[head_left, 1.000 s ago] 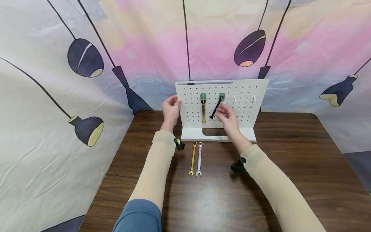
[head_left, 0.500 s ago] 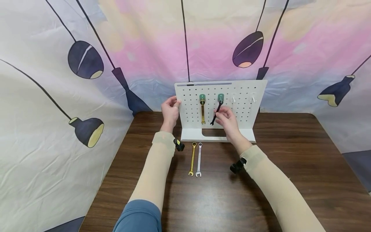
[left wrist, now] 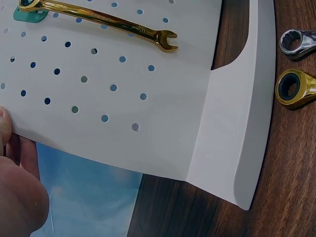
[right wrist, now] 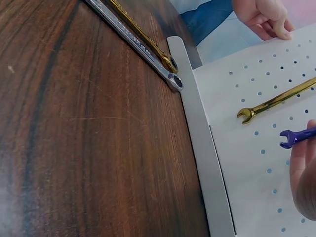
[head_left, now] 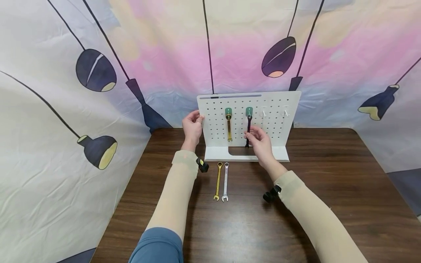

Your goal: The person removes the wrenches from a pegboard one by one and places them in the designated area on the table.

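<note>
My left hand (head_left: 192,128) pinches the left edge of a white pegboard (head_left: 213,124); its thumb and fingers also show at the edge in the left wrist view. My right hand (head_left: 261,144) holds a dark purple combination wrench (head_left: 249,126) by its lower shank, thumb in front and fingers behind. Its ring end is up at the second hook, under a green tag (head_left: 249,110); whether the ring is on the hook cannot be made out. To its left a gold wrench (head_left: 229,129) hangs from the first hook. In the right wrist view the purple open end (right wrist: 291,138) points down past the fingers.
On the brown wooden table (head_left: 236,223), a gold wrench (head_left: 218,182) and a silver wrench (head_left: 225,182) lie side by side before the pegboard's base (head_left: 217,155). Two bare white hooks (head_left: 264,113) are at the board's right. A printed cloth (head_left: 164,73) hangs behind.
The purple wrench has swung from a slant to nearly upright, its lower end moving right. My right hand has slid a little down with it. The left hand keeps its place on the edge.
</note>
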The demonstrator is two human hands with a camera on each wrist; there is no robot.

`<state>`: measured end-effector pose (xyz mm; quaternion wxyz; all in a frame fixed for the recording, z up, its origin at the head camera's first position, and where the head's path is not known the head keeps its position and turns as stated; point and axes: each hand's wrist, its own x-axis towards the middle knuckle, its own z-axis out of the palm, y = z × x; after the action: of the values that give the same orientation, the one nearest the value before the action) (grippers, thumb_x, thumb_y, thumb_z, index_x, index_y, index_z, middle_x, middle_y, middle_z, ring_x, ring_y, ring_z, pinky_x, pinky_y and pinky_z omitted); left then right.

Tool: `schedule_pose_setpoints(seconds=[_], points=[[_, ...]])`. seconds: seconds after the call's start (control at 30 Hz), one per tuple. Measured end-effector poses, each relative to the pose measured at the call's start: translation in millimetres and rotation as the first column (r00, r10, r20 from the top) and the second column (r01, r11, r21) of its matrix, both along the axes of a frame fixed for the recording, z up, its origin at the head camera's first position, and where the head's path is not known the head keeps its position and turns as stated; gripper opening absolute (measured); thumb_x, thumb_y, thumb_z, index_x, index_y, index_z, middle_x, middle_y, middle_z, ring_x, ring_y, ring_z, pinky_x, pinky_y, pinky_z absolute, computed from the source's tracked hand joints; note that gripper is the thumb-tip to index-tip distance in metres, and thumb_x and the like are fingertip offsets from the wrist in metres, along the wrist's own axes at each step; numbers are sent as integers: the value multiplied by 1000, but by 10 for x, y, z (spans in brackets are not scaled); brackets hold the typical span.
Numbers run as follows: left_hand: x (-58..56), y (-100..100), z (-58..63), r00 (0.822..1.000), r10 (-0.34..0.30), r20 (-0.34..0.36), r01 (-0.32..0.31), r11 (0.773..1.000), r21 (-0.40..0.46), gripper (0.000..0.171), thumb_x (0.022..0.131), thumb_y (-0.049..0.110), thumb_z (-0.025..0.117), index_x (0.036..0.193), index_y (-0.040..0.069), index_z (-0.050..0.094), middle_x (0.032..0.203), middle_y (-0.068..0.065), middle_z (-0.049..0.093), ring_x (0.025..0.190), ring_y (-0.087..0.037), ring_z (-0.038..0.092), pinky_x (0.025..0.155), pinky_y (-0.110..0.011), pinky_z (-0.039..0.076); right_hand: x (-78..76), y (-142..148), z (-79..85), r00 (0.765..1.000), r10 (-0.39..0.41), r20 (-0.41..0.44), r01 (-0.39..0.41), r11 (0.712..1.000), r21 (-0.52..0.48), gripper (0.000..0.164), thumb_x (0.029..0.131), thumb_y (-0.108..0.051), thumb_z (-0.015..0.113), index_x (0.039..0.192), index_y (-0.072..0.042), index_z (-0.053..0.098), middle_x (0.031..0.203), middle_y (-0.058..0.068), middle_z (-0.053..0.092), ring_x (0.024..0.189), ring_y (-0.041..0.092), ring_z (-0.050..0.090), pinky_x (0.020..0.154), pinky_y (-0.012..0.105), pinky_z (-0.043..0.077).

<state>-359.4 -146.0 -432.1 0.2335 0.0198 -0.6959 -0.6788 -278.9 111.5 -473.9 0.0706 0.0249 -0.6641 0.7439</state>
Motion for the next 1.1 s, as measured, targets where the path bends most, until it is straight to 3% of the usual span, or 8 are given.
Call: schedule_pose_setpoints(seconds=[0.1, 0.37, 0.7, 0.93, 1.1], points=[[11, -7, 6, 1000, 3, -2, -3, 1000, 5, 19, 96, -5, 76, 115, -7, 77, 88, 2, 63, 79, -9, 57, 71, -21, 50, 31, 10, -3, 1000, -7, -7, 8, 999, 32, 36, 108, -11, 64, 143, -1, 60, 135, 25, 68, 105, 13, 69, 91, 27, 54], [-3, 2, -2, 1000, 5, 0, -5, 1000, 13, 20, 96, -5, 76, 116, -7, 76, 88, 2, 63, 80, -9, 57, 72, -20, 50, 128, 9, 35, 1000, 4, -25, -5, 1000, -11, 39, 106, -7, 65, 144, 1, 59, 137, 31, 63, 102, 15, 69, 91, 25, 56], [-15, -9, -19, 1000, -4, -5, 4, 999, 35, 21, 95, -5, 77, 116, -8, 76, 87, 2, 63, 80, -8, 58, 71, -20, 50, 260, 45, 122, 999, 40, 30, -38, 998, -52, 43, 107, -5, 63, 148, 3, 55, 141, 32, 60, 97, 10, 70, 89, 28, 59], [-9, -9, -12, 1000, 6, -11, -6, 1000, 28, 20, 96, -5, 76, 116, -7, 77, 86, 3, 63, 80, -7, 58, 72, -20, 50, 358, 110, 254, 990, 118, 81, -115, 992, -42, 49, 107, -6, 63, 154, -1, 51, 121, 7, 70, 97, 12, 72, 90, 27, 59], [-3, -5, -17, 1000, 5, -11, -5, 1000, 21, 20, 96, -5, 76, 115, -7, 77, 86, 4, 63, 79, -7, 57, 71, -20, 50, 399, 156, 308, 982, 141, 123, -137, 990, -34, 50, 108, -11, 64, 156, -3, 50, 120, 4, 71, 101, 13, 72, 91, 27, 59]])
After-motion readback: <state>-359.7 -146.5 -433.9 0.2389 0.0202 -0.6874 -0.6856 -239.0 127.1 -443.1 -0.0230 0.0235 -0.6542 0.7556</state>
